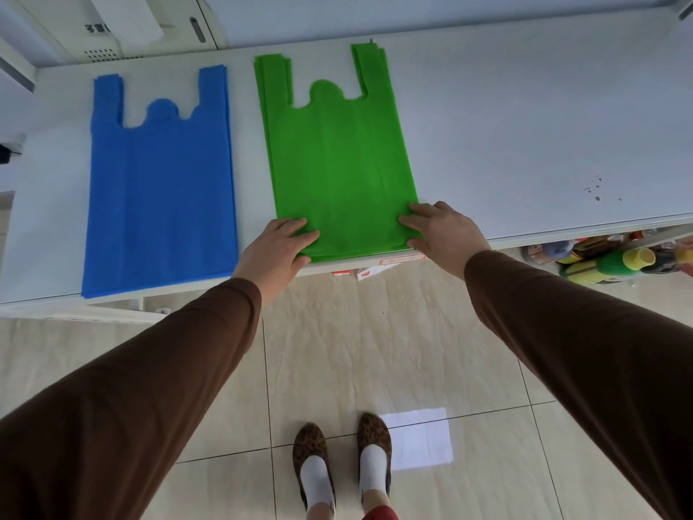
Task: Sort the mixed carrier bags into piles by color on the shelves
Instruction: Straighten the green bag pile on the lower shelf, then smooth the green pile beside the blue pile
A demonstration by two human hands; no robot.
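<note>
We pressed our left hand (279,242) and right hand (437,228), fingers flat and spread, on the near corners of the green bags (337,159), which lay on the white shelf (525,125) beside the blue bags (161,182).

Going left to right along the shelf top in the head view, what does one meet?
Blue bag pile → left hand → green bag pile → right hand → bare stretch of shelf with small dark specks.

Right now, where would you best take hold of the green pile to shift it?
At its two near corners, from the shelf's front edge: the green pile lies flat with its bottom hem at that edge, and the left hand and right hand already rest there.
</note>
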